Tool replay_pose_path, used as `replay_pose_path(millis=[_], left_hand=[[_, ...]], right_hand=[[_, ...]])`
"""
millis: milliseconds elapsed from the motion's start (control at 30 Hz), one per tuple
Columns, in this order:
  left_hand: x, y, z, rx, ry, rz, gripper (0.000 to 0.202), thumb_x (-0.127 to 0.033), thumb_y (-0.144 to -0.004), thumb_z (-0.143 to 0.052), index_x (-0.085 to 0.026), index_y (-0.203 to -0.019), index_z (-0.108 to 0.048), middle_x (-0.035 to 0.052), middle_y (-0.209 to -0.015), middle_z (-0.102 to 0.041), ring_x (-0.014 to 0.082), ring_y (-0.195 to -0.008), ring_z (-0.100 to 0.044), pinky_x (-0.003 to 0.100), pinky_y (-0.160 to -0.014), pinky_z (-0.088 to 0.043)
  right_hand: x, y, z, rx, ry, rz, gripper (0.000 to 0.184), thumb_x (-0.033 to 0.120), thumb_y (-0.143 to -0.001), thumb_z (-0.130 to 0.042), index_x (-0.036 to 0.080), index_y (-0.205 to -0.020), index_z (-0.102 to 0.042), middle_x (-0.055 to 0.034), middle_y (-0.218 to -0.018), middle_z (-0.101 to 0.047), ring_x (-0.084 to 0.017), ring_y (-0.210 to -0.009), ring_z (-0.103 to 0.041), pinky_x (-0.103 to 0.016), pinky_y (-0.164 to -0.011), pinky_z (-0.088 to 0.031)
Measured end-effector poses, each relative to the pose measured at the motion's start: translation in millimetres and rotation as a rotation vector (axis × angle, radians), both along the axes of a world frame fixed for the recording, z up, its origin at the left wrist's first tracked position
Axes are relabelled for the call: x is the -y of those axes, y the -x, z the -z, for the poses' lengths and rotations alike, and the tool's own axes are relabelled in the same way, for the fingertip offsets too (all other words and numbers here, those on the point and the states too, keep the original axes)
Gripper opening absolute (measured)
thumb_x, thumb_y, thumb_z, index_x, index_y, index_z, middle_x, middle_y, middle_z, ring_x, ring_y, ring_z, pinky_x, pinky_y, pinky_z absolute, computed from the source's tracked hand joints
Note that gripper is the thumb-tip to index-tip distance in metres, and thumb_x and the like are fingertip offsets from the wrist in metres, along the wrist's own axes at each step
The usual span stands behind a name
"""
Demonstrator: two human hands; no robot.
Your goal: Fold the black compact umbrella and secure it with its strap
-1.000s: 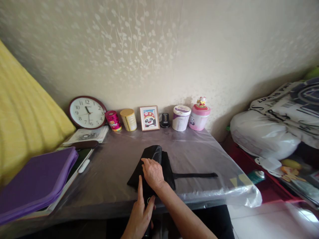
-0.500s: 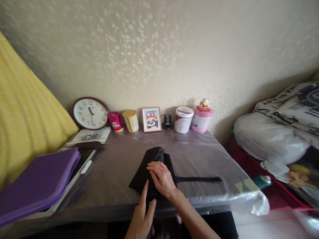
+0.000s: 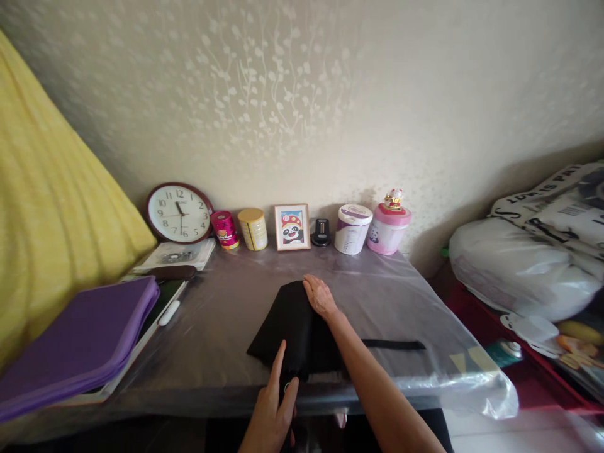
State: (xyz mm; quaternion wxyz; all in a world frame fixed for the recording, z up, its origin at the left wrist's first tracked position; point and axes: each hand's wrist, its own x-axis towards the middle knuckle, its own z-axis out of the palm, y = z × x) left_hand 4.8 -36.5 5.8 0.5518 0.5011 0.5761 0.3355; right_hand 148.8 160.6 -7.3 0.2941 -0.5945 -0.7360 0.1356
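Observation:
A folded black umbrella [image 3: 283,321] lies on the table near its front edge, its fabric spread in loose flaps. My left hand [image 3: 274,409] is wrapped round its handle at the near end, with the index finger stretched along the fabric. My right hand [image 3: 321,297] rests on the far right part of the fabric, fingers extended over it and nothing gripped. Out from under my right forearm, a narrow black strip [image 3: 395,344] extends to the right; whether it joins the umbrella is hidden.
Along the wall stand a clock [image 3: 179,214], a pink can [image 3: 225,230], a yellow can [image 3: 253,229], a framed panda picture [image 3: 291,228] and two tubs [image 3: 353,229]. A purple folder [image 3: 80,340] lies left. White plastic bags [image 3: 523,267] are heaped beyond the table's right edge.
My right hand has slid away from me and to the right over the umbrella fabric, which now lies smoother. My left hand keeps its hold. The view has shifted slightly.

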Motion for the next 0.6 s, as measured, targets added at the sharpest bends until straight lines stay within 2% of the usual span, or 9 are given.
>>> replay_pose_path(millis=[100, 200, 300, 400, 600], left_hand=[[0, 1, 2.9, 0.013, 0.0, 0.001, 0.078, -0.06, -0.082, -0.037, -0.025, -0.142, -0.002, -0.008, -0.053, -0.046, 0.0107, -0.034, -0.044, 0.023, -0.037, -0.04], [1, 2, 4.4, 0.028, 0.005, 0.013, 0.075, -0.057, -0.084, -0.036, -0.027, -0.142, 0.0, -0.009, -0.054, -0.045, 0.0095, -0.035, -0.043, 0.022, -0.036, -0.04], [1, 2, 4.0, 0.031, 0.017, 0.001, 0.071, -0.055, -0.085, -0.036, -0.03, -0.141, 0.001, -0.0102, -0.053, -0.045, 0.0086, -0.034, -0.042, 0.021, -0.035, -0.04], [2, 2, 4.2, 0.05, 0.009, 0.005, 0.071, -0.054, -0.086, -0.037, -0.031, -0.141, 0.001, -0.0106, -0.054, -0.045, 0.0082, -0.034, -0.042, 0.02, -0.035, -0.04], [1, 2, 6.2, 0.044, 0.01, -0.009, 0.07, -0.054, -0.086, -0.037, -0.031, -0.141, 0.001, -0.0104, -0.054, -0.045, 0.0078, -0.034, -0.043, 0.019, -0.035, -0.039]], right_hand=[[7, -22, 1.1, -0.019, 0.048, 0.152, 0.033, 0.021, -0.089, -0.038, 0.013, -0.115, -0.056, -0.0122, -0.117, -0.059, -0.018, -0.112, -0.052, -0.032, -0.096, -0.035], [24, -41, 3.7, -0.046, 0.118, 0.236, 0.03, 0.02, -0.086, -0.042, 0.01, -0.109, -0.059, -0.0139, -0.106, -0.064, -0.02, -0.1, -0.059, -0.031, -0.087, -0.041], [40, -48, 5.3, -0.091, 0.208, 0.246, 0.026, 0.022, -0.082, -0.049, 0.012, -0.102, -0.064, -0.0091, -0.09, -0.069, -0.018, -0.082, -0.064, -0.027, -0.074, -0.046], [48, -42, 3.6, -0.141, 0.263, 0.217, 0.026, 0.024, -0.079, -0.053, 0.015, -0.101, -0.064, -0.0025, -0.075, -0.069, -0.014, -0.065, -0.062, -0.023, -0.063, -0.046], [50, -29, -4.4, -0.163, 0.257, 0.176, 0.026, 0.026, -0.078, -0.055, 0.017, -0.1, -0.064, 0.0007, -0.07, -0.066, -0.014, -0.066, -0.061, -0.022, -0.061, -0.043]])
